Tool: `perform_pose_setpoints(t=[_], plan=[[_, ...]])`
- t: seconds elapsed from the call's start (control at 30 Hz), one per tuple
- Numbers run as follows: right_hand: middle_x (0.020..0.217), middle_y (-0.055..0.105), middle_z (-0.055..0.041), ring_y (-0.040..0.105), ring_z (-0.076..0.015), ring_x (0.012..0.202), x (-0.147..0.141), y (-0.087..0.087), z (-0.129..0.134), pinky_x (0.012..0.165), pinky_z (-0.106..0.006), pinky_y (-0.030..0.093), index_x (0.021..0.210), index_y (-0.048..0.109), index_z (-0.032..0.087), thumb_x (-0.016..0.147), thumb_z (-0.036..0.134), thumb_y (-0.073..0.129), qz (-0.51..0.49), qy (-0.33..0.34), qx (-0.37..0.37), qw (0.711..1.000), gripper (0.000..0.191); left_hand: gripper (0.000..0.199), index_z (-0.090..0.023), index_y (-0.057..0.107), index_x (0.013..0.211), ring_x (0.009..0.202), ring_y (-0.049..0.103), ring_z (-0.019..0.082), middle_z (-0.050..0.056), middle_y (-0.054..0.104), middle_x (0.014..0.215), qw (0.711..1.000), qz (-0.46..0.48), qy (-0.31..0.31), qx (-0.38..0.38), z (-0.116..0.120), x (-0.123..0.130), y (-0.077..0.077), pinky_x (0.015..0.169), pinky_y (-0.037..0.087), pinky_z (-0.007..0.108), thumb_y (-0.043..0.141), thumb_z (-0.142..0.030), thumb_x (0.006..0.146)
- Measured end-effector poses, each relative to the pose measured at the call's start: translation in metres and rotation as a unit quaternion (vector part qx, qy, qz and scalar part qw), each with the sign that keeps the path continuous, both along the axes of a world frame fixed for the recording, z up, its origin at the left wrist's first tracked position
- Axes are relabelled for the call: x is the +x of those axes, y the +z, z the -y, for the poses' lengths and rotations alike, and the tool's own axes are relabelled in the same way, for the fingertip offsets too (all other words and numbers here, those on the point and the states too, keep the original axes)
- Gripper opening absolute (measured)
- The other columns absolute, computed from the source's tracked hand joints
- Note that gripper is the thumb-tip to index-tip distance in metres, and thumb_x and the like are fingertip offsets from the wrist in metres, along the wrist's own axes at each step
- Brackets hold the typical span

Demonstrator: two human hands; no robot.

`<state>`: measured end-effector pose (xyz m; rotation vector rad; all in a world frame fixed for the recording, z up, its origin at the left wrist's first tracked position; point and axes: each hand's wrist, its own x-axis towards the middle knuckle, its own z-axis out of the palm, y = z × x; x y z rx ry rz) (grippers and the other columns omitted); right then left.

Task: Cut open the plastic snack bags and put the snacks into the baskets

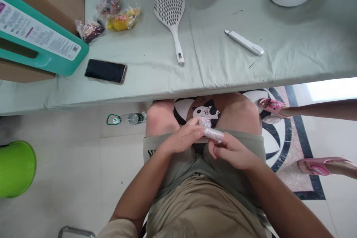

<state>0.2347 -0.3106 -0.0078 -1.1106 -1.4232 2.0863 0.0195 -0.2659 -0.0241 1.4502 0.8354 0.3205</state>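
While bubble wrap (214,134) lies over the seated person's lap (201,169), its long axis slants from the left hand (185,135) back toward the right hand (233,151), both grips pinching it, neither nearer; beyond, the worktop (145,76) bears a perforated skimmer (173,26) and a white utility knife (244,42).

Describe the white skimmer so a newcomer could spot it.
Find the cloth-covered table. Between the dark phone and the slim white tool lies the skimmer, handle toward the near edge. Unlike them, it has a wide head full of holes.
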Motion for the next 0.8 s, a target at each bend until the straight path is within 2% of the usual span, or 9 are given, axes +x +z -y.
perform_pose_setpoints(t=[0.1,0.17,0.2,0.3,0.37,0.4,0.47,0.6,0.8], plan=[[0.058,0.053,0.0063,0.04,-0.0095,0.053,-0.001,0.001,-0.004,0.055,-0.025,0.032,0.11,0.07,0.017,0.076,0.019,0.05,0.025,-0.018,-0.042,0.999,0.038,0.051,-0.018,0.078,0.09,0.147,0.046,0.037,0.013,0.037,0.164,1.0,-0.027,0.01,0.004,0.004,-0.003,-0.004,0.125,0.038,0.054,0.062,-0.067,0.09],[0.057,0.052,0.0083,0.039,-0.0098,0.052,-0.003,0.0,-0.007,0.056,-0.025,0.032,0.134,0.061,0.016,0.079,0.019,0.049,0.036,-0.037,-0.048,0.998,0.057,0.041,-0.018,0.079,0.082,0.157,0.032,0.041,0.01,0.028,0.17,0.999,-0.037,0.009,0.015,0.005,-0.006,-0.003,0.131,0.027,0.057,0.07,-0.057,0.088],[0.057,0.053,0.008,0.04,-0.0101,0.052,-0.005,-0.001,-0.008,0.056,-0.025,0.033,0.136,0.059,0.015,0.08,0.019,0.049,0.044,-0.046,-0.044,0.997,0.058,0.039,-0.018,0.078,0.078,0.158,0.03,0.041,0.009,0.027,0.171,0.999,-0.025,0.01,0.017,0.006,-0.007,-0.003,0.132,0.025,0.056,0.071,-0.055,0.088],[0.061,0.055,0.0042,0.044,-0.0109,0.056,-0.01,-0.007,-0.008,0.058,-0.026,0.035,0.105,0.068,0.018,0.083,0.021,0.051,0.059,-0.048,-0.017,0.997,0.028,0.042,-0.018,0.079,0.076,0.155,0.039,0.038,0.009,0.029,0.172,0.998,0.055,0.027,0.016,0.005,-0.011,0.0,0.131,0.03,0.053,0.068,-0.056,0.091],[0.063,0.054,0.0024,0.044,-0.0115,0.059,-0.014,-0.011,-0.006,0.058,-0.027,0.034,0.078,0.06,0.02,0.083,0.022,0.053,0.062,-0.03,-0.006,0.998,0.009,0.041,-0.022,0.083,0.096,0.155,0.04,0.037,0.009,0.034,0.171,0.993,0.102,0.042,0.027,0.005,-0.011,0.0,0.13,0.032,0.053,0.068,-0.06,0.09],[0.062,0.052,0.0022,0.043,-0.0116,0.059,-0.016,-0.012,-0.005,0.058,-0.027,0.034,0.071,0.054,0.02,0.083,0.022,0.054,0.061,-0.021,-0.007,0.998,0.012,0.043,-0.025,0.082,0.111,0.156,0.04,0.036,0.01,0.039,0.169,0.992,0.115,0.045,0.035,0.004,-0.01,-0.001,0.13,0.033,0.053,0.067,-0.06,0.091],[0.061,0.049,0.0022,0.042,-0.0118,0.058,-0.02,-0.014,-0.002,0.057,-0.027,0.033,0.066,0.048,0.021,0.081,0.023,0.055,0.05,-0.005,-0.021,0.999,0.017,0.048,-0.029,0.074,0.131,0.154,0.044,0.033,0.012,0.052,0.161,0.992,0.114,0.037,0.047,0.003,-0.007,-0.001,0.128,0.036,0.053,0.064,-0.058,0.093],[0.06,0.048,0.0027,0.042,-0.0109,0.056,-0.02,-0.012,0.001,0.056,-0.027,0.035,0.065,0.047,0.021,0.079,0.024,0.055,-0.017,0.003,-0.07,0.997,0.017,0.047,-0.022,0.073,0.128,0.13,0.066,0.03,0.014,0.072,0.136,0.998,0.034,-0.002,0.053,0.002,-0.002,-0.002,0.114,0.049,0.048,0.061,-0.053,0.095],[0.061,0.049,0.0032,0.04,-0.0098,0.056,-0.013,-0.014,0.002,0.053,-0.025,0.032,0.07,0.054,0.02,0.075,0.03,0.058,-0.027,0.005,-0.109,0.994,0.012,0.048,-0.019,0.073,0.121,0.12,0.068,0.025,0.012,0.072,0.131,0.998,0.035,-0.041,0.027,0.001,-0.003,-0.005,0.106,0.051,0.036,0.076,-0.051,0.086]])
